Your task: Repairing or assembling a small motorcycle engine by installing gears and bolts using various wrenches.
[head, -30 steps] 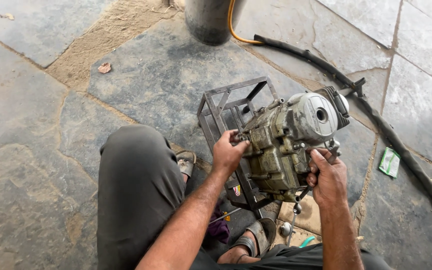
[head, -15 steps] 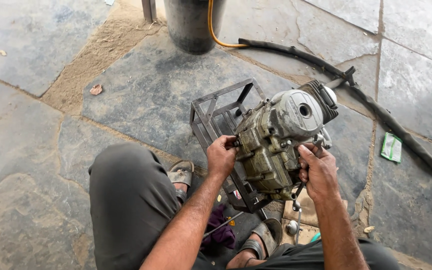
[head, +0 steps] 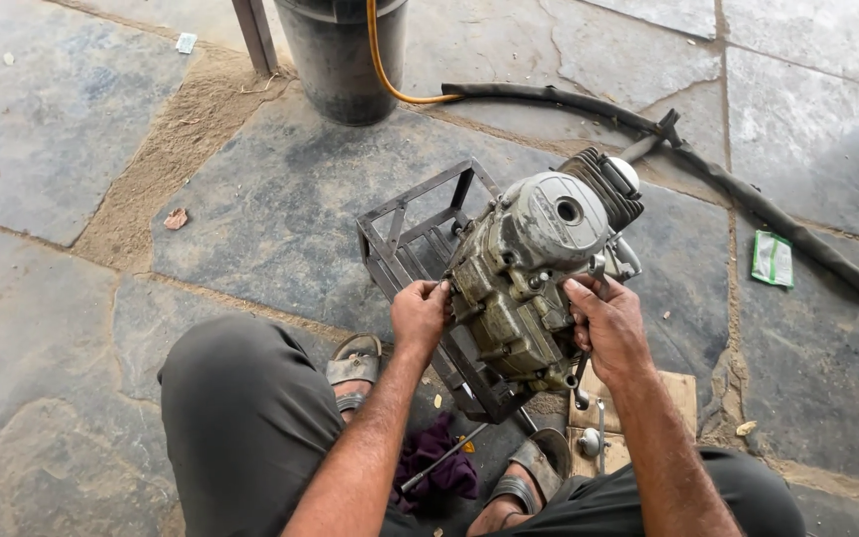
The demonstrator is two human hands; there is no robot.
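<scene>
Engine [head: 524,283] tilted on a dark metal frame [head: 412,239] set on the stone floor [head: 251,219], just ahead of the knees. Grimy, greenish-grey casing, round side cover up top, finned cylinder at the far right end. Left hand [head: 420,313] gripping the engine's near-left edge where casing meets frame, fingers curled over the rim. Right hand [head: 603,323] clamped on the right side, below the round cover, thumb and fingers wrapped around the casing; whether anything small sits inside that grip, impossible to tell. Hands apart, one at each side of the block.

Sandals [head: 355,363] on both feet, flanking the frame's near corner. Purple rag [head: 439,462] on the floor between the legs, thin metal rod [head: 444,459] lying across it. Small tools and a socket [head: 589,443] on a piece of cardboard [head: 678,388] by the right forearm. Black bucket [head: 340,55] further back, yellow hose [head: 390,75] dropping into it. Black rubber hose [head: 748,194] snaking across the slabs behind the engine. Green-and-white packet [head: 773,259] lying flat, well to the right. Sandy seams between the slabs, a dry leaf [head: 176,219] on one.
</scene>
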